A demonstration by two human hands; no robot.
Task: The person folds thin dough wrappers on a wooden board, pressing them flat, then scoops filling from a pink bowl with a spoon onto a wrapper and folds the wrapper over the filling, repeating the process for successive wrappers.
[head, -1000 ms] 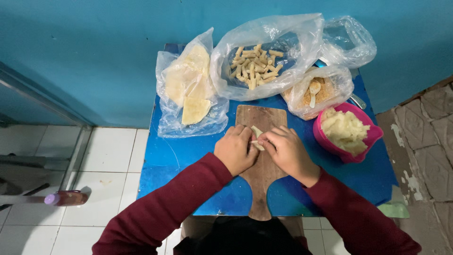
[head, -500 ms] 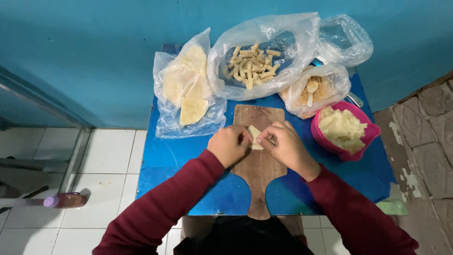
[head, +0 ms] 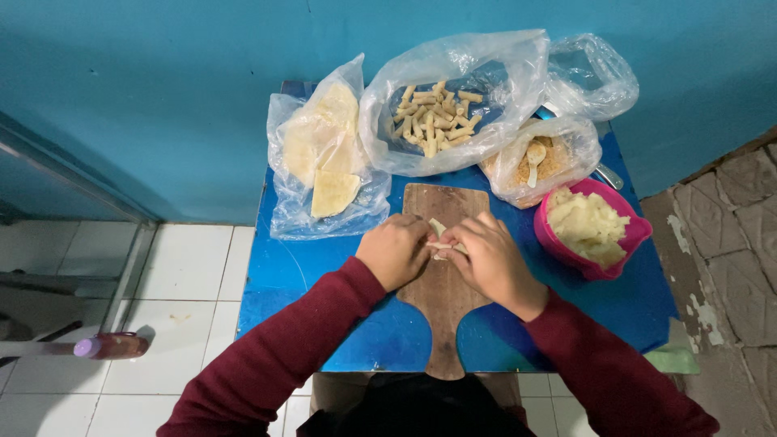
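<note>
Both hands meet over the wooden cutting board (head: pixel 441 283) on the blue counter (head: pixel 324 275). The left hand (head: pixel 394 251) and right hand (head: pixel 490 259) have fingers closed on a pale dough wrapper (head: pixel 441 239). A pink bowl of mash (head: pixel 589 231) sits just right.

Cool, even overhead light falls on the blue bench (head: pixel 340 275), with soft glare on the plastic bags (head: pixel 494 73); focus stays sharp, while wide-angle distortion bends the edges.
</note>
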